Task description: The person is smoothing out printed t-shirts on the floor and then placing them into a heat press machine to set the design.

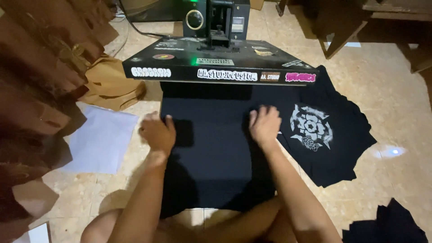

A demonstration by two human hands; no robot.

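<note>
Both hands lie flat on the spread shirt [216, 153]; the heat press [216, 58] stands beyond the fingertips, printed shirts [324, 139] right of the right hand [264, 126], paper sheet [101, 139] left of the left hand [157, 133].

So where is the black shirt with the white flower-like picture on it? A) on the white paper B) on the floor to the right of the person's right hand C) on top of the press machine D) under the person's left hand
B: the printed black shirt lies on the floor just right of the right hand, which presses on a plain black shirt.
</note>
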